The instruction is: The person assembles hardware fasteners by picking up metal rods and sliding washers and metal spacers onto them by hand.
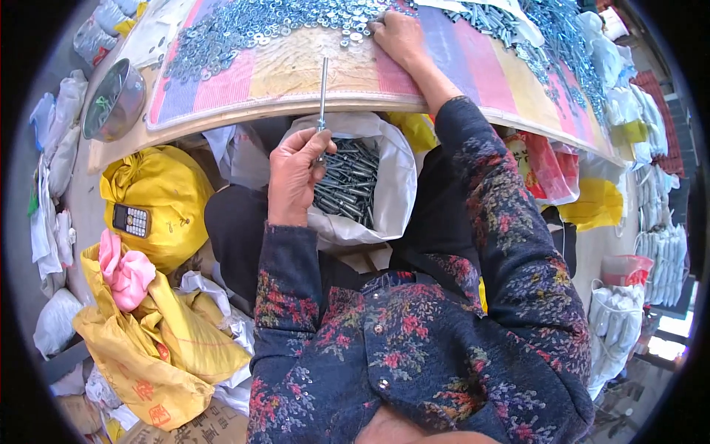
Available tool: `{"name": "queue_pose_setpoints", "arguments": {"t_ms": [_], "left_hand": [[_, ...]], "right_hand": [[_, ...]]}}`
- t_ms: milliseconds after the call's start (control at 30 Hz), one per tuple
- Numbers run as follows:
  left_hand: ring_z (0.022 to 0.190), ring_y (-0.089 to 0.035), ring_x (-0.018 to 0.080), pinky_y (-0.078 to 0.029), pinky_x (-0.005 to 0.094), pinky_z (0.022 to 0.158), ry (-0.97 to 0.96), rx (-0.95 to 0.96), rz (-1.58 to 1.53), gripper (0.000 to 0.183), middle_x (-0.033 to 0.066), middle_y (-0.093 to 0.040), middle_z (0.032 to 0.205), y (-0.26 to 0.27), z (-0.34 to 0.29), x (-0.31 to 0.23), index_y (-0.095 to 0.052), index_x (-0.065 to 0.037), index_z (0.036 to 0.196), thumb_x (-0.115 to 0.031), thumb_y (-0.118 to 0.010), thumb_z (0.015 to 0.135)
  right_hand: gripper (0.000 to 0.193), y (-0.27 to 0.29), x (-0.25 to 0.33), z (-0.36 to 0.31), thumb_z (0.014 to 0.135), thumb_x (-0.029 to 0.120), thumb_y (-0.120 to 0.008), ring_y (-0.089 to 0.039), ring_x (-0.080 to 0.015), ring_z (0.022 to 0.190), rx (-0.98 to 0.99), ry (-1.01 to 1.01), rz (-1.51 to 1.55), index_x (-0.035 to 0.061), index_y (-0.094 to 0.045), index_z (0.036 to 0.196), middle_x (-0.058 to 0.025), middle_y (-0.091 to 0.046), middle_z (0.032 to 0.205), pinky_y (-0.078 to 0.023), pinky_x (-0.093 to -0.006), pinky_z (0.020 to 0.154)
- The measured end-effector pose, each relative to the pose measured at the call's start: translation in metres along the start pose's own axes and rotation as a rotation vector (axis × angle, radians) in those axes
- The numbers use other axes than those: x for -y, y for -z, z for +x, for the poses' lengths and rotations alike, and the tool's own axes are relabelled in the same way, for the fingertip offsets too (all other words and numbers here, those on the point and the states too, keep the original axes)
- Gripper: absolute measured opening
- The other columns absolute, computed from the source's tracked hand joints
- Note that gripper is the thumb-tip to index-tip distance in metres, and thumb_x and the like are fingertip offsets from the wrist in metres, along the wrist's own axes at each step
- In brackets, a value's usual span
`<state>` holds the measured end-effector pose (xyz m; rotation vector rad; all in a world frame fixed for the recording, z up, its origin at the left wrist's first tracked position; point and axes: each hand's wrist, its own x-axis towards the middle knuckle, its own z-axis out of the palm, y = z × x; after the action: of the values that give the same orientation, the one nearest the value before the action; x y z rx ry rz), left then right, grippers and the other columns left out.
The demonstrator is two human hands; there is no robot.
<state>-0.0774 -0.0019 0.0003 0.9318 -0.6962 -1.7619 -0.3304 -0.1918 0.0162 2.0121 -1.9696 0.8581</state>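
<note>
Upright in my left hand is a long, thin metal bolt, pinched near its lower end between thumb and fingers. A nut or collar sits on it just above my fingertips. The hand is over a white sack that holds many metal bolts. My right hand reaches across the table to the edge of a spread of loose washers. Its fingers are curled down among them, and whatever they pinch is too small to make out.
The striped cloth-covered table carries more hardware at the far right. A metal bowl stands on its left corner. A yellow bag with a phone on it and an open yellow sack lie at my left.
</note>
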Motion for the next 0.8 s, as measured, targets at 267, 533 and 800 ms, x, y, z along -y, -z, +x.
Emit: {"name": "queue_pose_setpoints", "arguments": {"t_ms": [267,533,800], "left_hand": [[0.047,-0.044,0.0025,-0.031,0.0157,0.039,-0.04,-0.007,0.012,0.012,0.005,-0.065,0.071,0.009,-0.007,0.0,-0.067,-0.001,0.09,-0.009,-0.072,0.082],[0.048,-0.045,0.0023,-0.028,0.0161,0.038,0.007,0.032,0.044,0.013,0.0039,-0.064,0.07,0.013,-0.02,-0.009,-0.067,-0.001,0.088,-0.01,-0.073,0.081],[0.045,-0.045,0.0033,-0.029,0.0169,0.037,-0.103,-0.029,-0.044,0.012,0.0049,-0.065,0.071,0.026,-0.016,-0.016,-0.067,-0.001,0.089,-0.008,-0.072,0.081]], "right_hand": [[0.03,0.07,0.095,-0.066,0.089,0.031,-0.067,-0.042,-0.0029,0.058,0.379,-0.126,1.009,0.0027,-0.065,0.081,0.0043,-0.052,0.065,-0.032,-0.0204,0.053],[0.037,0.082,0.093,-0.051,0.084,0.04,-0.07,-0.052,-0.0064,0.062,0.686,0.059,0.957,0.0032,-0.068,0.083,0.001,-0.055,0.066,-0.043,-0.023,0.059],[0.038,0.064,0.146,-0.098,0.092,0.036,-0.06,-0.061,-0.014,0.08,0.747,0.001,0.944,-0.0007,-0.066,0.101,-0.0071,-0.064,0.086,-0.049,-0.0245,0.07]]}}
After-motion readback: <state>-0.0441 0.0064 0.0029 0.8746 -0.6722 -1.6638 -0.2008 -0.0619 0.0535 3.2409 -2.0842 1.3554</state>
